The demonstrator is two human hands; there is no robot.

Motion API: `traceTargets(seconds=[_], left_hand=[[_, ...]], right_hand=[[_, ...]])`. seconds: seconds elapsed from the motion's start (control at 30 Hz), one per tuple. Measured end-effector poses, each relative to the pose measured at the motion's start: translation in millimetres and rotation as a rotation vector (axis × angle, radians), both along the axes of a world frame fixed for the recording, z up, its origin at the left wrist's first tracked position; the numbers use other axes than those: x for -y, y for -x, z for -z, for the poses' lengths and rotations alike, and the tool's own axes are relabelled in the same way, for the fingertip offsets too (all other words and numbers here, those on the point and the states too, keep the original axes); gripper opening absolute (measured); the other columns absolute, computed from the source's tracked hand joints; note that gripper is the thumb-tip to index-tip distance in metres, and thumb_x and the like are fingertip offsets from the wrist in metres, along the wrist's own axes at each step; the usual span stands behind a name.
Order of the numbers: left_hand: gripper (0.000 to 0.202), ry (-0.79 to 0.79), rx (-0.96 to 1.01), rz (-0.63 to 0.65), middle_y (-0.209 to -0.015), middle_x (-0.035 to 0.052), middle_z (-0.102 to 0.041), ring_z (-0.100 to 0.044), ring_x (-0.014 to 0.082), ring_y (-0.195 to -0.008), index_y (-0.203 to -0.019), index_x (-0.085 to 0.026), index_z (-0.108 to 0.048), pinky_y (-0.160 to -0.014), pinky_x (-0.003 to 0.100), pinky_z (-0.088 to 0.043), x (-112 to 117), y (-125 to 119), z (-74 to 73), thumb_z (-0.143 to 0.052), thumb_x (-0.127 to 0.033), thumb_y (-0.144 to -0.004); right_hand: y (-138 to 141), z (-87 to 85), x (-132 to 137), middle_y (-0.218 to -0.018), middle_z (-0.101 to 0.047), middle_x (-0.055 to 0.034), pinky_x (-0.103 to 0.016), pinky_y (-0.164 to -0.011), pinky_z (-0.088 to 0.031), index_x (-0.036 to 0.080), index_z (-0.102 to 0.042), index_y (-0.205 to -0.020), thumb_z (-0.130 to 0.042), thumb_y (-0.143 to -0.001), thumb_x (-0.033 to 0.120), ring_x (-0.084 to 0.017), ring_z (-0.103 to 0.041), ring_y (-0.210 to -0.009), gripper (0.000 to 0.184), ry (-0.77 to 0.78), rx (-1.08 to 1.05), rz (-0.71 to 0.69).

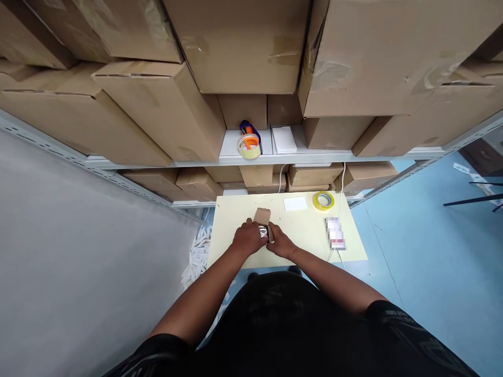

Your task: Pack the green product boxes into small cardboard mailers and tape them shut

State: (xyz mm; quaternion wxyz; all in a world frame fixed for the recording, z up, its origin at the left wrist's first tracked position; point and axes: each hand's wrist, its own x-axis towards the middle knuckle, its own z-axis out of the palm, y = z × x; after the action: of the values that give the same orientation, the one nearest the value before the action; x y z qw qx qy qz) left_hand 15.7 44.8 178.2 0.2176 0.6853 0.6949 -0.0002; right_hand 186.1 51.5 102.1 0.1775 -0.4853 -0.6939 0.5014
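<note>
A small brown cardboard box (262, 215) with its flap raised stands on a pale yellow table (236, 209). My left hand (247, 238) is closed on the near left of the box. My right hand (280, 242) is closed on its near right side. Between the two hands a small shiny silvery object (263, 232) shows at the mouth of the box; I cannot make out what it is.
A yellow tape roll (323, 200), a white card (295, 203) and a phone (336, 233) on a white cable lie on the table. Shelving behind holds large cardboard boxes (165, 104), a tape dispenser (249, 142) and a white box (283, 139). White packets (196, 256) litter the blue floor at left.
</note>
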Motion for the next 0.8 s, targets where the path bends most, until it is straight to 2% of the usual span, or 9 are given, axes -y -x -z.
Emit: traceTargets(seconds=[0.1,0.23,0.33,0.4,0.53,0.63,0.7,0.8], left_hand=[[0.044,0.006,-0.070,-0.012,-0.111,0.0211,-0.060,-0.060,0.0371,-0.100,-0.105,-0.014,-0.067,-0.080,0.043,-0.048,-10.1,-13.0,-1.4,-0.077,-0.041,-0.071],[0.046,0.041,-0.060,-0.028,-0.113,0.0236,-0.058,-0.060,0.0399,-0.102,-0.107,-0.012,-0.066,-0.079,0.045,-0.048,-18.9,-19.2,-0.8,-0.077,-0.035,-0.069],[0.046,0.035,-0.021,-0.036,-0.112,0.0208,-0.059,-0.061,0.0378,-0.101,-0.106,-0.013,-0.065,-0.080,0.043,-0.049,-18.5,-15.4,-3.6,-0.077,-0.035,-0.068],[0.046,0.015,-0.019,-0.040,-0.111,0.0185,-0.058,-0.062,0.0357,-0.101,-0.105,-0.014,-0.064,-0.080,0.040,-0.049,-14.8,-12.5,-10.7,-0.077,-0.038,-0.069],[0.048,-0.105,0.063,-0.068,-0.111,0.0149,-0.055,-0.061,0.0317,-0.099,-0.105,-0.016,-0.060,-0.080,0.037,-0.047,-3.4,-6.9,-42.2,-0.078,-0.041,-0.069],[0.044,-0.144,0.202,-0.110,-0.108,0.0083,-0.052,-0.059,0.0203,-0.079,-0.100,-0.019,-0.057,-0.069,0.033,-0.045,6.8,3.4,-76.2,-0.079,-0.038,-0.068],[0.041,-0.193,0.300,-0.139,-0.106,0.0044,-0.049,-0.053,0.0139,-0.068,-0.097,-0.021,-0.055,-0.062,0.030,-0.044,13.6,14.5,-99.0,-0.079,-0.034,-0.067],[0.038,-0.357,0.454,-0.175,-0.103,0.0014,-0.048,-0.049,0.0107,-0.067,-0.095,-0.022,-0.054,-0.064,0.027,-0.046,21.5,35.1,-126.0,-0.077,-0.027,-0.066]], right_hand=[[-0.1,2.5,0.0,-0.148,-0.047,-0.0149,-0.046,-0.107,-0.047,0.022,-0.032,-0.153,-0.080,-0.068,0.026,-0.031,-0.055,-0.129,0.098,-0.014,0.053,-0.055],[4.9,-2.5,-6.3,-0.132,-0.058,-0.0120,-0.042,-0.092,-0.052,0.023,-0.042,-0.139,-0.080,-0.074,0.031,-0.029,-0.063,-0.112,0.075,-0.071,0.146,-0.020],[9.3,-6.3,-10.2,-0.125,-0.060,-0.0111,-0.038,-0.084,-0.051,0.021,-0.046,-0.129,-0.079,-0.074,0.030,-0.027,-0.066,-0.103,0.064,-0.083,0.244,-0.037],[10.9,-6.9,-10.5,-0.123,-0.061,-0.0107,-0.036,-0.079,-0.050,0.021,-0.046,-0.124,-0.078,-0.075,0.029,-0.026,-0.066,-0.099,0.059,-0.099,0.297,-0.051],[11.4,-5.4,-9.2,-0.120,-0.061,-0.0095,-0.034,-0.078,-0.048,0.022,-0.047,-0.119,-0.076,-0.075,0.028,-0.025,-0.066,-0.099,0.053,-0.137,0.341,-0.047],[12.2,-4.4,-10.7,-0.121,-0.061,-0.0090,-0.034,-0.082,-0.048,0.022,-0.048,-0.121,-0.076,-0.075,0.029,-0.025,-0.065,-0.103,0.054,-0.175,0.310,-0.021],[13.5,-4.5,-13.0,-0.123,-0.061,-0.0100,-0.036,-0.085,-0.049,0.022,-0.048,-0.124,-0.078,-0.075,0.031,-0.026,-0.064,-0.107,0.059,-0.174,0.285,-0.015],[12.1,-7.8,-16.1,-0.131,-0.060,-0.0124,-0.040,-0.092,-0.051,0.021,-0.047,-0.136,-0.083,-0.070,0.034,-0.029,-0.063,-0.115,0.076,-0.118,0.248,-0.036]])
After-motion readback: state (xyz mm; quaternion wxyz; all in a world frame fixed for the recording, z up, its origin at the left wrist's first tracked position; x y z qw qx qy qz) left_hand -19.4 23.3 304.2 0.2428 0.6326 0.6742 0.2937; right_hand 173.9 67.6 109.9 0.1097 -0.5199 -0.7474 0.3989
